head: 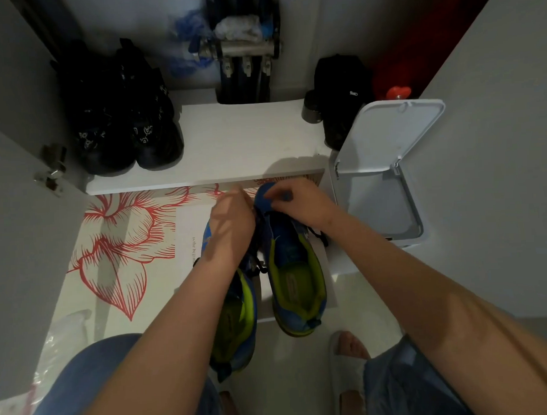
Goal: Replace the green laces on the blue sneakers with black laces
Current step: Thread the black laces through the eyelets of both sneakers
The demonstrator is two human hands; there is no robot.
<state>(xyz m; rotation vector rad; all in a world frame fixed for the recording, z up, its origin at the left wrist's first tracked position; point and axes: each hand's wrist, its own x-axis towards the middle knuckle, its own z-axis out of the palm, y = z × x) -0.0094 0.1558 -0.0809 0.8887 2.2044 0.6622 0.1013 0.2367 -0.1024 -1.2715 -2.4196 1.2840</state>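
Both blue sneakers lie with their long axes running straight away from the person, heels towards the body and toes out under the hands, so any threading has to go along that line from the far end back. The right sneaker (295,269) starts directly beneath the right hand (300,203), whose fingers and thumb are curled round its blue front end, gripping it and lifting it a little. The rest of this shoe trails back below the wrist. The left sneaker (239,321) lies under the left forearm, its heel well back from the left hand (232,228). That hand shows only its back, knuckles up and fingers pointing down into the gap between the shoes, so whether it pinches anything cannot be told. A black lace (259,266) runs just beside its thumb edge and bunches in the gap nearer the body (another dark strand trails out below the right wrist). No green lace shows. The lime colour is lining. Judging from this, the black lace is being worked into the right sneaker's front eyelets, and the left hand is nearer the lace. A white bin (394,133) stands open just outside the right hand.
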